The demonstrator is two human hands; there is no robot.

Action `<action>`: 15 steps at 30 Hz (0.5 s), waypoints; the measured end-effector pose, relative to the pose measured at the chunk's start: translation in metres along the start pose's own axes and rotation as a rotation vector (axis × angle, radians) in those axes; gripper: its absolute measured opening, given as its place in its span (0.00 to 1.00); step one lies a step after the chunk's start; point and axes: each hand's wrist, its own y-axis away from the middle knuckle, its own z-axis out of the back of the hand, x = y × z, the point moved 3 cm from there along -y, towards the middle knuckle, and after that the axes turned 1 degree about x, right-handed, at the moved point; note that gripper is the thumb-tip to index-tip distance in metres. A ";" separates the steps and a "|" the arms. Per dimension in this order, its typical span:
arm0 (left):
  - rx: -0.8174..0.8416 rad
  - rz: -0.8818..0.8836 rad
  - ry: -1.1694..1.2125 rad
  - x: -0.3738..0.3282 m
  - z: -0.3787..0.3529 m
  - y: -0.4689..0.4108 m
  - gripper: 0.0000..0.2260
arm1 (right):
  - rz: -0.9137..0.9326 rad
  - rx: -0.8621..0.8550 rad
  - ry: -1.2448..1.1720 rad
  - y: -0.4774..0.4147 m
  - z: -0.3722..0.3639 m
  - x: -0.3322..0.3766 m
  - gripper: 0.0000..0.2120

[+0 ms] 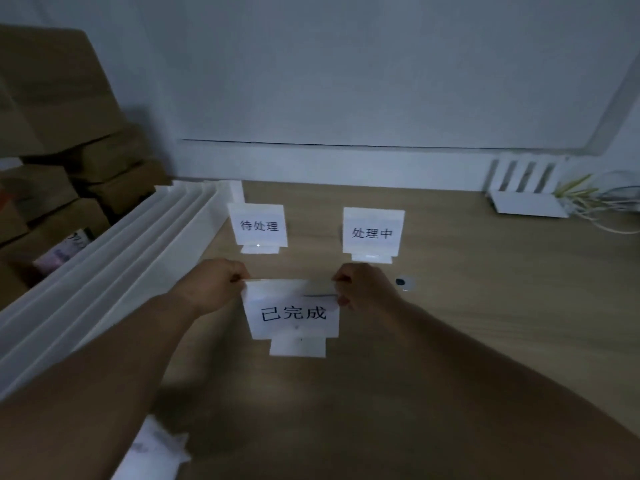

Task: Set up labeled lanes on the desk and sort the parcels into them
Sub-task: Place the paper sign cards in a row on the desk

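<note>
Together, the left hand [214, 284] and right hand [360, 285] pinch the top corners of a white paper sign card printed 已完成 [292, 311]. Its long axis runs left-right, face toward the camera, on the wooden tabletop [485, 289].

Your view is dim and bluish-grey, low in contrast. A broad soft shadow lies on the pale wooden desk [485, 306] beneath your bare forearms [114, 386], which blur toward the bottom edge. The white paper sign card [294, 315] at centre is sharp, its black print legible. The brown cardboard boxes [55, 98] at left look smeared, and the wide lens bows the white wall panel [381, 81] at right.
</note>
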 end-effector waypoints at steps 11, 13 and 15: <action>0.007 -0.113 0.099 -0.238 -0.099 -0.102 0.07 | -0.062 -0.095 -0.030 -0.001 0.189 -0.196 0.06; 0.020 -0.115 0.107 -0.270 -0.117 -0.127 0.07 | -0.089 -0.107 -0.005 -0.009 0.215 -0.227 0.06; 0.033 -0.111 0.096 -0.297 -0.136 -0.154 0.07 | -0.113 -0.125 -0.002 -0.021 0.240 -0.260 0.05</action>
